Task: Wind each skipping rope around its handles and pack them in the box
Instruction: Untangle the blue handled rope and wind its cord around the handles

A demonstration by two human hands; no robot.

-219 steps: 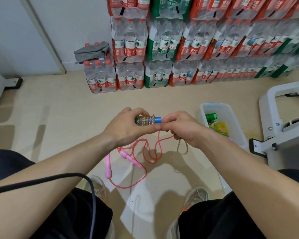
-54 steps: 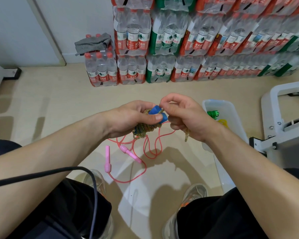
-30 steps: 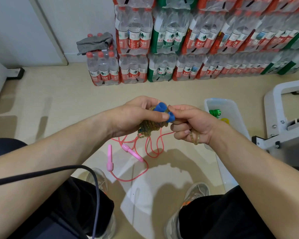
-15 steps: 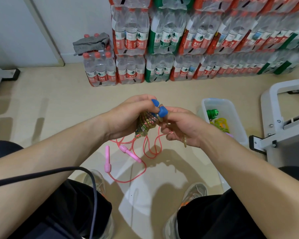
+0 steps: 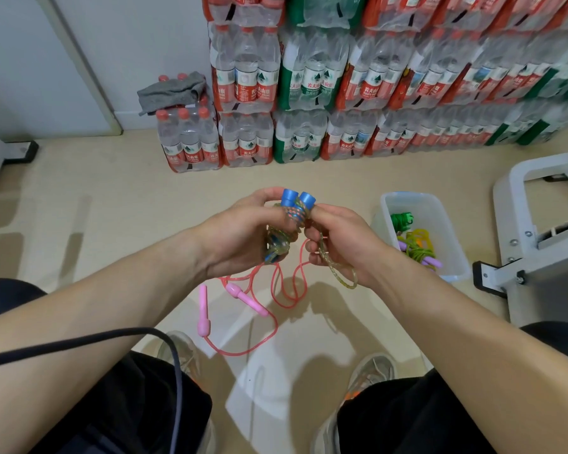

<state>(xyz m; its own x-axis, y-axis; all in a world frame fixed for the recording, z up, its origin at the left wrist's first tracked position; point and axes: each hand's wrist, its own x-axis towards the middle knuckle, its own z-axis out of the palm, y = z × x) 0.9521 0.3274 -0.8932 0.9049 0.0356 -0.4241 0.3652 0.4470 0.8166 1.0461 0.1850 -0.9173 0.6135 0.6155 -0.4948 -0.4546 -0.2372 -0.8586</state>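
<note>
Glittery rope coiled round blue-capped handles

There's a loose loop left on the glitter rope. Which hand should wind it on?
Right, probably. The right hand holds the loose loop right beside the handles, while the left hand grips the wound handles and steadies them. The box also lies on the right.

Both forearms converge in front, the left grip curled round the wound rope, the right grip just beside it, fingers curled on its loose loop.
</note>
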